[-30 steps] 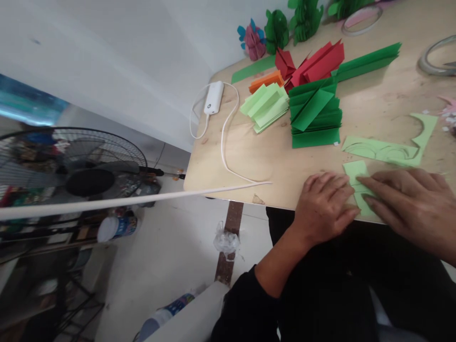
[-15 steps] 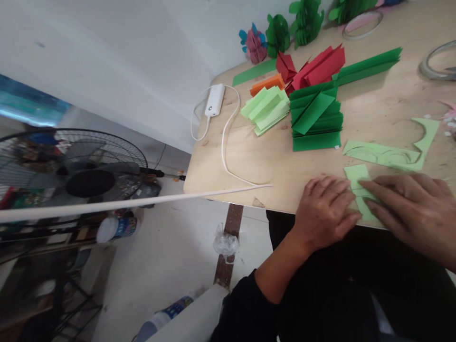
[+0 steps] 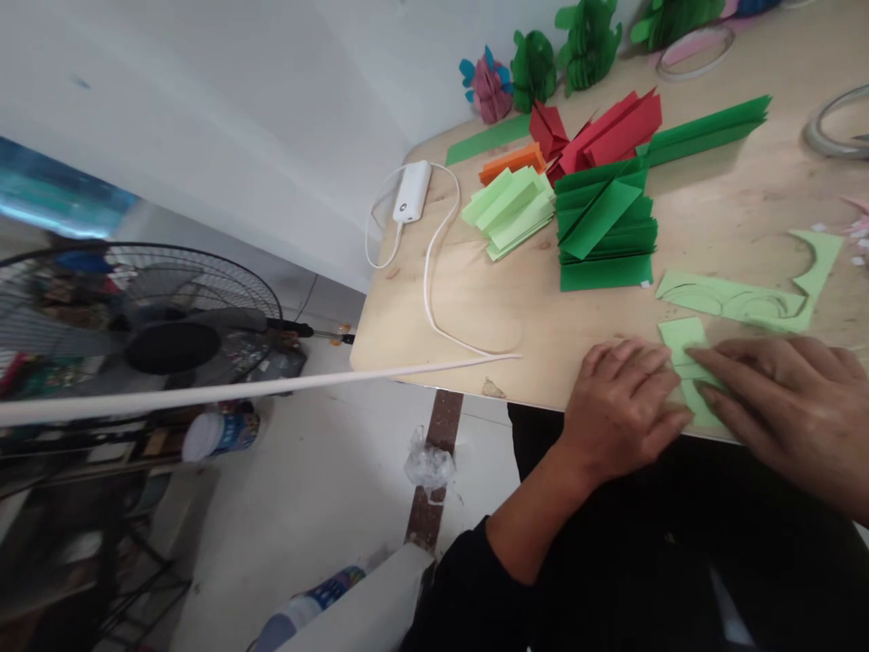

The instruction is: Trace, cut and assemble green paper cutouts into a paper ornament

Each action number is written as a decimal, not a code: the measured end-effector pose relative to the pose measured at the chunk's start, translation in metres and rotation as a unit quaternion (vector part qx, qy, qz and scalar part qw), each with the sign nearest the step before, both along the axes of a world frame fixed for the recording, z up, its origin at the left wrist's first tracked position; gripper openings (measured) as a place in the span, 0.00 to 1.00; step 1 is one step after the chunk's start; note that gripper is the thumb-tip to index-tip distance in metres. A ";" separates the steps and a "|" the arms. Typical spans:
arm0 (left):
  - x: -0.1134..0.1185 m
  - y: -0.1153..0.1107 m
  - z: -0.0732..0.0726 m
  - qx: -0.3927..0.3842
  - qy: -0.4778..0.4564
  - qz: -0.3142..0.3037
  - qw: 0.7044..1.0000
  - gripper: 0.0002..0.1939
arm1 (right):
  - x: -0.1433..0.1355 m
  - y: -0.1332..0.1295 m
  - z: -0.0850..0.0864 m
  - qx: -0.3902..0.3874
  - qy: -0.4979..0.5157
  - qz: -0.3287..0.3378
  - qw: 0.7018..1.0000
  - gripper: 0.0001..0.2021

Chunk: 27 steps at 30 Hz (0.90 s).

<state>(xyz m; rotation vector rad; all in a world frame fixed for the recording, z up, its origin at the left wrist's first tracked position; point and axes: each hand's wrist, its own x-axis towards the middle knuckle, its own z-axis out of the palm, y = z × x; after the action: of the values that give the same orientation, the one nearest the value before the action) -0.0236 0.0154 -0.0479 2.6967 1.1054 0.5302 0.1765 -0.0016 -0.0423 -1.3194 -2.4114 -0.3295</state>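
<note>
A folded light green paper strip (image 3: 682,336) lies at the table's front edge between my hands. My left hand (image 3: 621,403) rests at its left side, fingers curled and pressed together; what they hold, if anything, is hidden. From the right, my right hand (image 3: 794,403) presses on the strip with thumb and forefinger close together. Just beyond is a light green paper offcut (image 3: 767,303) with curved cuts. Dark green pleated paper (image 3: 604,226) sits farther back, beside a light green pleated stack (image 3: 512,208).
Red folded paper (image 3: 611,131) and an orange piece (image 3: 512,163) lie farther back. A white power bank (image 3: 411,192) with a looping cable sits at the left. Tape rolls (image 3: 838,127) lie at the right. A fan (image 3: 169,344) stands left of the table.
The view has shifted very slightly. Both hands remain in nearly the same place on the light green strip.
</note>
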 end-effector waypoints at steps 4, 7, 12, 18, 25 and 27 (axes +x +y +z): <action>0.000 0.000 0.001 -0.003 -0.011 0.003 1.000 0.20 | 0.001 -0.001 -0.001 -0.013 0.005 -0.006 1.000 0.18; 0.001 0.000 0.001 0.000 -0.025 0.008 1.000 0.20 | 0.002 -0.001 -0.001 -0.010 -0.004 -0.005 1.000 0.18; 0.001 0.000 0.000 0.005 -0.038 0.010 0.999 0.20 | 0.000 0.000 0.001 0.003 -0.004 0.004 1.000 0.17; 0.000 0.001 0.000 0.001 -0.027 0.005 1.000 0.21 | -0.002 0.000 0.004 0.004 0.000 0.010 1.000 0.17; -0.001 0.000 -0.001 0.005 -0.010 -0.002 1.000 0.21 | -0.001 0.001 0.003 0.010 0.003 0.019 1.000 0.17; -0.001 0.000 -0.002 0.008 -0.020 0.002 1.000 0.21 | 0.000 0.001 0.003 0.013 0.002 0.024 1.000 0.17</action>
<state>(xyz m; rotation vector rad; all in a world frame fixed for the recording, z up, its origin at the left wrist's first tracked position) -0.0242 0.0155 -0.0498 2.6861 1.1007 0.5950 0.1764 -0.0009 -0.0392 -1.2478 -2.4239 -0.3430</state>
